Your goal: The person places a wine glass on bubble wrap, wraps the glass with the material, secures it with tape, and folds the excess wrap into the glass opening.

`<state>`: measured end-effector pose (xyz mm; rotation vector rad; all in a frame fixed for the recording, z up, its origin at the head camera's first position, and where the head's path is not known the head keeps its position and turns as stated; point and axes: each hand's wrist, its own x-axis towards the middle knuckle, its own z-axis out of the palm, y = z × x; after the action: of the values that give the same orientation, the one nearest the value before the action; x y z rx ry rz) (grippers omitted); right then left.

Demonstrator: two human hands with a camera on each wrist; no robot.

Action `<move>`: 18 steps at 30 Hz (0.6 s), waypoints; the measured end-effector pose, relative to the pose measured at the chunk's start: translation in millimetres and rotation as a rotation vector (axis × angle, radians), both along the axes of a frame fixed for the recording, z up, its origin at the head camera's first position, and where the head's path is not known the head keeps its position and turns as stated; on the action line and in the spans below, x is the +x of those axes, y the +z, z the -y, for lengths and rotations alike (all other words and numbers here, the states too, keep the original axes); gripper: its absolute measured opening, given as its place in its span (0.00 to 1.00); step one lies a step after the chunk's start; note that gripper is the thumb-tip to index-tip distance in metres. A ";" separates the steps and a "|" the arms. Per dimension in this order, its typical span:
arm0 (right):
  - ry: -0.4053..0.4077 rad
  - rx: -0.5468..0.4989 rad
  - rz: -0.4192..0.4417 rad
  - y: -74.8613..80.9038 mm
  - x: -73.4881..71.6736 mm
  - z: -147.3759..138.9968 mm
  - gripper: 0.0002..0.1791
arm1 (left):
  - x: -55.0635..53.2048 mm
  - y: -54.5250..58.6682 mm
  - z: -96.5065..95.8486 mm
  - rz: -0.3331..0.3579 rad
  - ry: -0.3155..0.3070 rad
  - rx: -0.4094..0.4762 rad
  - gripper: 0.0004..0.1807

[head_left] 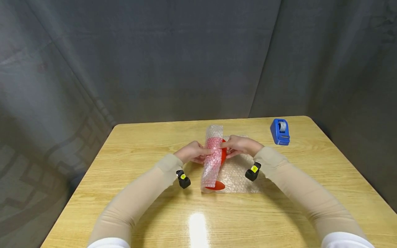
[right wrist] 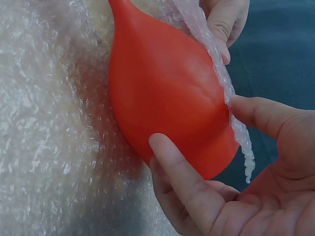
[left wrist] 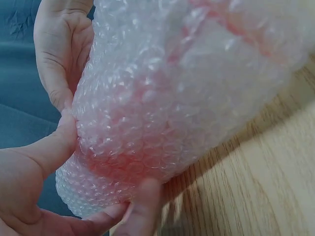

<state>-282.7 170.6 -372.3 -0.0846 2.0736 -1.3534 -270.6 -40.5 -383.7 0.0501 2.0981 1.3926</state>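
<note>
Right now, a red cup (right wrist: 162, 88) with a thin stem lies on its side in the middle of the bench (head_left: 130, 148), partly rolled up in bubble wrap (head_left: 211, 172). Its round red foot pokes out at the near end. The left hand (head_left: 194, 152) holds the roll from the left. The right hand (head_left: 241, 145) pinches the wrap's edge and the cup's wide end. More wrap lies flat to the right. A blue tape holder (head_left: 280, 132) stands at the far right.
</note>
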 end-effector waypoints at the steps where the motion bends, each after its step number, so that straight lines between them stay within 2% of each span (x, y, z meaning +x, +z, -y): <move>1: -0.001 -0.003 0.001 -0.6 0.0 0.2 0.17 | 0.0 -0.4 0.2 0.003 -0.005 0.002 0.16; 9: 0.004 -0.002 0.004 -0.1 0.3 0.1 0.18 | -2.2 -2.4 1.5 0.017 -0.053 0.024 0.13; 18: 0.007 0.008 0.003 -1.2 -0.3 -0.2 0.16 | -2.8 -3.5 1.0 0.028 -0.052 0.044 0.12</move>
<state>-283.0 170.7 -373.4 -0.0867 2.0740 -1.3406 -273.4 -41.5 -387.3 0.1014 2.0295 1.4011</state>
